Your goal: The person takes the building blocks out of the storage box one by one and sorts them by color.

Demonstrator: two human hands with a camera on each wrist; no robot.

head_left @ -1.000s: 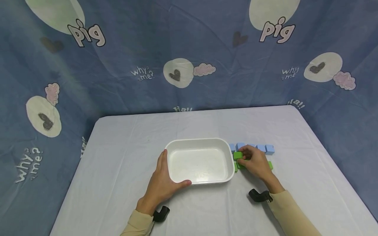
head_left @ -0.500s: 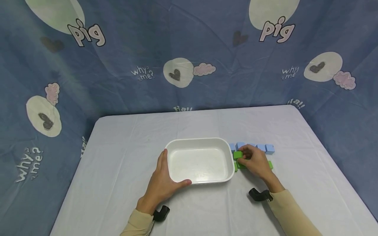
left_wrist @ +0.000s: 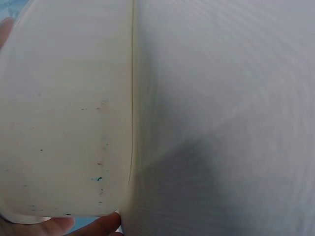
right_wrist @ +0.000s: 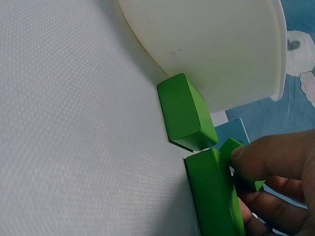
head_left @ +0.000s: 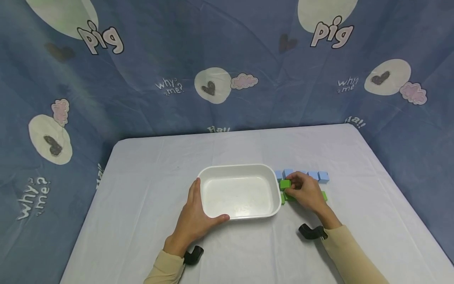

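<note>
A white rectangular tray (head_left: 241, 216) stands mid-table with bare insides. My left hand (head_left: 195, 223) holds its near left corner, fingers along the left side and thumb on the front rim. In the left wrist view the tray's outer wall (left_wrist: 64, 123) fills the left half. To the right of the tray, my right hand (head_left: 307, 194) pinches a green block (head_left: 285, 184) between thumb and fingers. In the right wrist view, one green block (right_wrist: 179, 110) sits by the tray wall and another (right_wrist: 211, 191) stands beside my fingers; the pinched block is partly covered.
Several light blue blocks (head_left: 323, 177) form a row behind my right hand. One more green block (head_left: 324, 196) shows right of the hand, which hides part of the group. A white cloth covers the table (head_left: 149, 177); a blue printed curtain (head_left: 142, 106) hangs around it.
The head view has shifted very slightly. Both hands, the tray and the blocks hold the same places relative to one another.
</note>
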